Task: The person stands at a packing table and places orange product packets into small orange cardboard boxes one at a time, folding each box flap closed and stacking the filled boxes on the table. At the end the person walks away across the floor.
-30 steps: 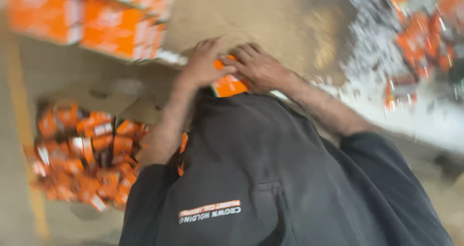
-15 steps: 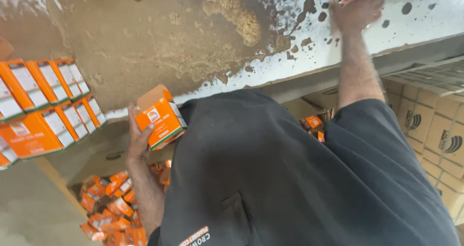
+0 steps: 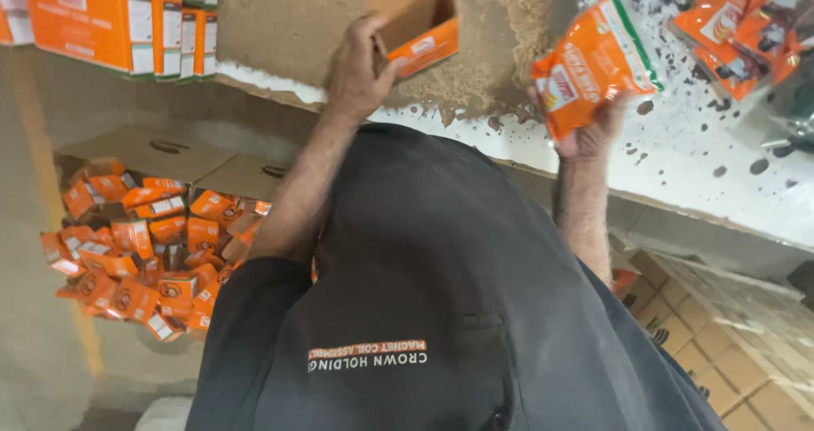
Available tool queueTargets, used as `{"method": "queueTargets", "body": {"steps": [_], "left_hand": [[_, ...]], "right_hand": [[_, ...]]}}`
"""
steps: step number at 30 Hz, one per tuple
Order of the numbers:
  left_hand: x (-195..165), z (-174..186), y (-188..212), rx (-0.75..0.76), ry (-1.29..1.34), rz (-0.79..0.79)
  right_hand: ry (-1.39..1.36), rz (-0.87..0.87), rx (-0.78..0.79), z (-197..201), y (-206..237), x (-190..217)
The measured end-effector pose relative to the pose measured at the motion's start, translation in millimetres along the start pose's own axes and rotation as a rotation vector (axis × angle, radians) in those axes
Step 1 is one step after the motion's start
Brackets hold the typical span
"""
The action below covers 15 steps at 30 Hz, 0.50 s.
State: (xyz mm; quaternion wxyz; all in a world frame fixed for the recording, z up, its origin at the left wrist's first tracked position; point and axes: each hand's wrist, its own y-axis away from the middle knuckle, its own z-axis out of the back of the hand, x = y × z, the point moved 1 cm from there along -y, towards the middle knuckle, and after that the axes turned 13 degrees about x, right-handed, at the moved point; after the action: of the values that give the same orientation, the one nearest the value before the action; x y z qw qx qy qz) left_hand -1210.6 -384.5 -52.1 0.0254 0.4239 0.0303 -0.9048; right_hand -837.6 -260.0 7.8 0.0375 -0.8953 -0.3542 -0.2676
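Left hand (image 3: 356, 75) grasps an open orange carton (image 3: 417, 22) above the tabletop (image 3: 678, 177). Right hand (image 3: 589, 130) grasps an orange pouch (image 3: 593, 62), raised just right of the carton; more pouches (image 3: 733, 24) lie beyond

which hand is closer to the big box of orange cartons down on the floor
Left. The left hand holds an open carton above the floor box; the right hand holds an orange packet farther right.
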Motion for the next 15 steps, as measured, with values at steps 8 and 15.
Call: {"method": "queueTargets", "body": {"steps": [8, 15], "left_hand": [[-14, -10, -18, 0.084, 0.047, -0.116], [-26, -3, -16, 0.019, 0.101, -0.112]], "right_hand": [[1.751, 0.16, 0.826, -114, -129, -38], [2.526, 0.132, 0.861, -142, -137, -50]]}}
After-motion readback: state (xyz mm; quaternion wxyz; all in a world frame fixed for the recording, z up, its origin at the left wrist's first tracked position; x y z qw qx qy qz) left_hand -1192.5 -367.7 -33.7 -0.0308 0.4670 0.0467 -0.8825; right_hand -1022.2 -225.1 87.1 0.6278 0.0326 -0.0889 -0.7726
